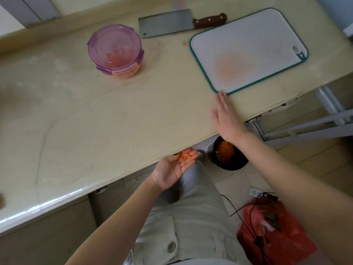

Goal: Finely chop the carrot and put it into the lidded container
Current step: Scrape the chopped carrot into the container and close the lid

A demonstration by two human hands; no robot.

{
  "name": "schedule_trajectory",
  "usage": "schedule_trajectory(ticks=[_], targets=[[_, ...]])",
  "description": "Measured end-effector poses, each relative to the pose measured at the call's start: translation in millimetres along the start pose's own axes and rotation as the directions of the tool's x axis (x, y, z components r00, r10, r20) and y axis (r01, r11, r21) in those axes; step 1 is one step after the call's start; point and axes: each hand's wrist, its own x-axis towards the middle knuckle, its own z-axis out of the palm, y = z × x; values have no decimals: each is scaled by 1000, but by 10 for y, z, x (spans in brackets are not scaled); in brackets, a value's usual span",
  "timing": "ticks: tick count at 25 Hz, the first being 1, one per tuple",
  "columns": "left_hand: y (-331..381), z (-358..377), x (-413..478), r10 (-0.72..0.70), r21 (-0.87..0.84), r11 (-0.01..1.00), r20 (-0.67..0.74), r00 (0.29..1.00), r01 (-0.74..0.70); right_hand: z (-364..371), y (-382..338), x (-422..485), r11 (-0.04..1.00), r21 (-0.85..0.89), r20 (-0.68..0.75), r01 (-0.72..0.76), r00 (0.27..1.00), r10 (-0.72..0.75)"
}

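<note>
Chopped carrot (pixel 119 63) sits inside the purple lidded container (pixel 115 51), lid on, at the counter's far left-centre. A few carrot bits (pixel 185 156) lie on the left hand (pixel 176 166), palm up, fingers relaxed and loosely together, just off the counter (pixel 95 121) edge. Right hand (pixel 226 116) flat, fingers straight and together, on the counter edge, fingertips touching the near corner of the white cutting board (pixel 248 48) (orange stain on it). Cleaver (pixel 177 22) lies beyond the board. Black bin (pixel 229 155) with orange scraps below; red bag (pixel 275 232) on the floor.
</note>
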Motion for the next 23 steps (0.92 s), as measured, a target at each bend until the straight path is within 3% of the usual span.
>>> schedule_trajectory(ticks=[3,5,8,9,12,14,16,19,20,21,23], targets=[[-34,63,89,-8,-7,1000,9,1000,8,113,-61,-119,999,-7,59,35,998,-35],[-55,79,117,-3,-7,1000,1,1000,3,294,-200,-510,972,57,77,229,969,-233],[-56,99,112,29,0,1000,5,1000,-29,303,-211,-780,855,81,63,512,854,-517],[-52,104,109,24,-1,1000,9,1000,-24,239,-183,-670,874,66,45,481,874,-484],[-57,85,106,13,4,1000,4,1000,-13,104,-95,-294,990,38,46,136,989,-137],[-60,53,101,31,4,1000,-21,999,-31,187,-112,-320,991,-81,106,104,990,-95],[-60,0,100,54,23,998,-30,998,-54,427,-227,-622,942,-76,177,326,934,-309],[-49,-64,83,58,112,992,-24,998,-55,618,-347,-1037,762,1,194,648,747,-636],[-46,-73,78,62,118,991,-20,998,-59,606,-343,-978,757,15,154,653,747,-647],[-44,-71,76,72,100,993,-22,997,-70,578,-325,-867,810,36,127,586,801,-585],[-48,-55,83,81,31,996,-25,996,-80,488,-285,-667,939,53,107,340,933,-344]])
